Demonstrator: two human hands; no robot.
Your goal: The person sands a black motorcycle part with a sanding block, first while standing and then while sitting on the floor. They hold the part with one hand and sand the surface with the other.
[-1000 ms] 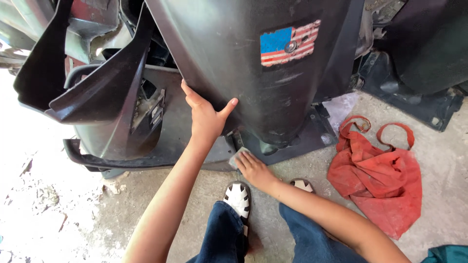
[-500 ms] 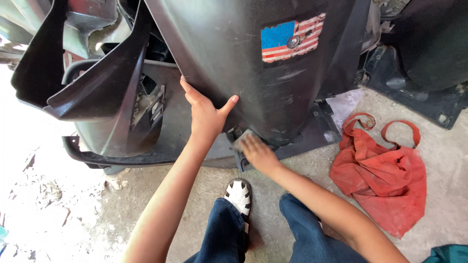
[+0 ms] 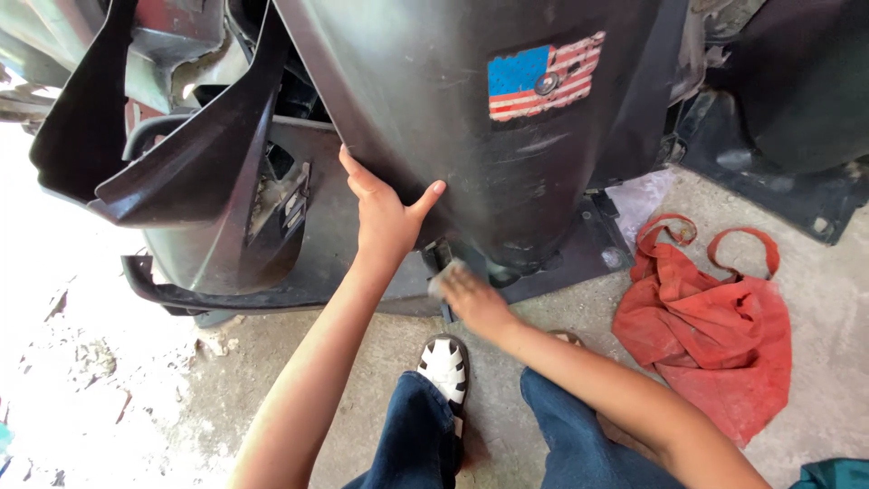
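- The panel (image 3: 434, 118), a big black plastic scooter body part, stands upright on the concrete floor (image 3: 815, 272) and fills the top middle of the view.
- The left hand (image 3: 385, 213) lies flat against the panel's lower left edge, fingers spread and thumb out to the right; it presses on the surface and closes around nothing.
- The right hand (image 3: 471, 294) is lower down, at the panel's bottom rim just above the floor, and looks blurred. Its fingers curl over a small pale grey pad (image 3: 444, 279) (perhaps a bit of cloth or sponge, too blurred to tell) pressed against the plastic; I cannot tell how firm that hold is.
- A worn flag sticker (image 3: 543, 77) in red, white and blue, with a screw through it, sits high on the panel, well above both hands.
- More black fairing pieces (image 3: 181, 172) lean to the left of the panel, touching it near the left hand.
- A flat black base piece (image 3: 597, 244) juts out under the panel to the right.
- A red bag (image 3: 715, 335) with two loop handles lies crumpled on the floor, right of the right forearm and apart from it.
- Below the hands are blue jeans (image 3: 416, 435) and a white sandal (image 3: 445, 362), near the right wrist.
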